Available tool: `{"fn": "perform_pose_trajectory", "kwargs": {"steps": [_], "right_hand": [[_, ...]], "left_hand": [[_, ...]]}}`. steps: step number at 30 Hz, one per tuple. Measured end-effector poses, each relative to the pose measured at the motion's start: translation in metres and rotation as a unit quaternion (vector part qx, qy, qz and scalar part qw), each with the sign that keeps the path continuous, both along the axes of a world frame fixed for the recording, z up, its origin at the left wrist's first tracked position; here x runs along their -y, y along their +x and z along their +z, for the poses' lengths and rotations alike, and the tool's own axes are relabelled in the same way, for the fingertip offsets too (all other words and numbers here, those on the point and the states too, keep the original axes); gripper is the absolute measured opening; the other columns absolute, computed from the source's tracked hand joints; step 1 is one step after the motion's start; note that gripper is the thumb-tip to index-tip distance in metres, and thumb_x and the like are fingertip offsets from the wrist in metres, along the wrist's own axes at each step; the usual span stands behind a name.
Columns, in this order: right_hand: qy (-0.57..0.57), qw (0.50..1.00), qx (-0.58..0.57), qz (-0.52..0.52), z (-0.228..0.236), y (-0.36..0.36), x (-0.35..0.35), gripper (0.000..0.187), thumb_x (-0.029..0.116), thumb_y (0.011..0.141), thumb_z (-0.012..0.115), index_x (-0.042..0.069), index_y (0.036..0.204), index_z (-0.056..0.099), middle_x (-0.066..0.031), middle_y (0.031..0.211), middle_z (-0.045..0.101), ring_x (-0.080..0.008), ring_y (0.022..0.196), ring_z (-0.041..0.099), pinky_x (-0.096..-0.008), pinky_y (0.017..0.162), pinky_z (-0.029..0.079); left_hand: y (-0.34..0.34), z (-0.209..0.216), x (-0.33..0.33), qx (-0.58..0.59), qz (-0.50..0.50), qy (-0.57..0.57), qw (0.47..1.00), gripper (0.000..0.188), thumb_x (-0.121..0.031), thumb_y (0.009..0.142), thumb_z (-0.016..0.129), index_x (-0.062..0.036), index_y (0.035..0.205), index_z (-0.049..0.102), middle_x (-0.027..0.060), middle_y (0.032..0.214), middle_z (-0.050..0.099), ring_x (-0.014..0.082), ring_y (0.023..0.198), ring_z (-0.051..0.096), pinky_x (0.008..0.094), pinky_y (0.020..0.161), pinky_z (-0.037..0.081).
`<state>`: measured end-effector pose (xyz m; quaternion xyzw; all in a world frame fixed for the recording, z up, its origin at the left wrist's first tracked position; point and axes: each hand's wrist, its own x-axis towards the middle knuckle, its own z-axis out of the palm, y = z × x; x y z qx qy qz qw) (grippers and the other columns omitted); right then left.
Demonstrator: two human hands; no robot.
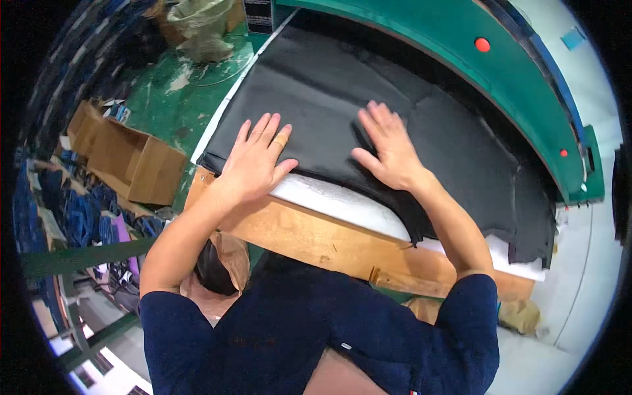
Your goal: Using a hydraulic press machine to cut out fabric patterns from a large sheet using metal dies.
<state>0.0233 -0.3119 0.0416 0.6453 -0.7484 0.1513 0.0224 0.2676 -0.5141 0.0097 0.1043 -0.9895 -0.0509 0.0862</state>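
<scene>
A large sheet of black, leather-like material [322,99] lies over a white board [342,201], with soft creases running across it. My left hand [253,158] rests on the sheet's near left part, palm down and fingers spread; a ring shows on one finger. Farther right, my right hand [390,151] is palm down over the sheet, fingers stretched and slightly blurred. Neither hand grips anything. Between my arms the sheet's near edge curves back, baring the white board. At the right the sheet ends in an uneven edge.
A wooden ledge [296,230] runs along my side of the white board. Beyond the sheet arches a green machine beam [447,49] with red buttons [482,45]. An open cardboard box [135,161] stands at left, and a filled plastic sack [201,26] at far left.
</scene>
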Motion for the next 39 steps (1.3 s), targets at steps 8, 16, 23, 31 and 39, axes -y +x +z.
{"fn": "perform_pose_trajectory", "kwargs": {"steps": [8, 16, 23, 31, 39], "right_hand": [[0.086, 0.996, 0.0, -0.035, -0.024, -0.01, -0.006, 0.074, 0.054, 0.097, 0.05, 0.005, 0.151, 0.037, -0.0231, 0.159, 0.028, -0.0383, 0.15, 0.02, -0.0503, 0.123, 0.013], [0.057, 0.996, 0.018, -0.068, -0.019, 0.009, 0.014, 0.069, 0.05, 0.094, 0.056, 0.005, 0.146, 0.045, -0.0254, 0.156, 0.033, -0.0411, 0.147, 0.027, -0.0504, 0.121, 0.019], [0.002, 1.0, 0.003, -0.024, -0.038, -0.011, 0.107, 0.062, 0.049, 0.099, 0.048, 0.009, 0.145, 0.048, -0.0246, 0.154, 0.037, -0.042, 0.145, 0.03, -0.053, 0.12, 0.021], [0.023, 0.968, -0.026, -0.247, -0.04, -0.16, 0.109, 0.063, 0.052, 0.097, 0.048, 0.013, 0.146, 0.047, -0.0182, 0.155, 0.038, -0.0393, 0.144, 0.032, -0.0527, 0.118, 0.024], [-0.188, 0.959, 0.065, -0.203, 0.12, -0.162, 0.105, 0.024, 0.025, 0.086, 0.066, 0.002, 0.081, 0.07, -0.0176, 0.082, 0.069, -0.0349, 0.081, 0.068, -0.0437, 0.072, 0.053]], "left_hand": [[-0.033, 0.029, 0.04, -0.071, -0.048, 0.107, 0.991, 0.064, -0.043, 0.098, 0.056, -0.0051, 0.148, 0.042, 0.0216, 0.155, 0.037, 0.0369, 0.147, 0.029, 0.053, 0.12, 0.019], [-0.074, -0.007, 0.082, -0.019, -0.013, 0.041, 0.999, 0.061, -0.044, 0.099, 0.049, -0.0063, 0.147, 0.044, 0.021, 0.155, 0.037, 0.0371, 0.146, 0.03, 0.0541, 0.119, 0.02], [-0.078, -0.006, 0.086, -0.039, -0.016, 0.049, 0.998, 0.063, -0.045, 0.096, 0.053, -0.0039, 0.144, 0.048, 0.0225, 0.154, 0.038, 0.0365, 0.146, 0.031, 0.0557, 0.119, 0.019], [-0.076, -0.001, 0.082, -0.052, -0.027, 0.059, 0.997, 0.062, -0.045, 0.095, 0.055, -0.0046, 0.142, 0.05, 0.0216, 0.153, 0.04, 0.0369, 0.145, 0.033, 0.0549, 0.119, 0.021], [-0.064, -0.001, 0.08, -0.033, -0.014, 0.069, 0.997, 0.062, -0.041, 0.093, 0.059, -0.0047, 0.143, 0.048, 0.0226, 0.153, 0.039, 0.0381, 0.145, 0.031, 0.0548, 0.119, 0.02]]}}
